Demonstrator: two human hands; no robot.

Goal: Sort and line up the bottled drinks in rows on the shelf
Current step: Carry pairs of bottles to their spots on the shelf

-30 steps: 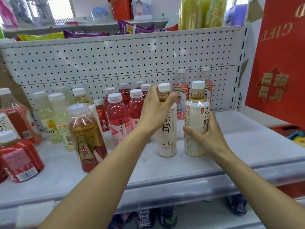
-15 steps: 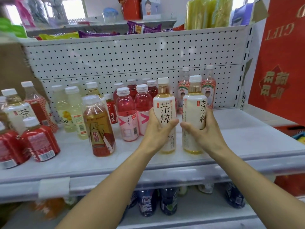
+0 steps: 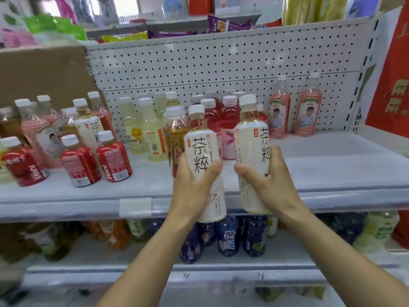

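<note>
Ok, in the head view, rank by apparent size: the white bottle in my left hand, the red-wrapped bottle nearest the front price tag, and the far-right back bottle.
1. White bottle in the left hand: largest, though nearest the camera.
2. Back bottle and red bottle: about alike, unranked.

White pegboard behind; red gift box right; cardboard left; snack packets above.

Held tea bottles: white labels, black characters, white caps
Squat bottles: red
Back panel: white, dotted with holes
Shelf: pale grey
</note>
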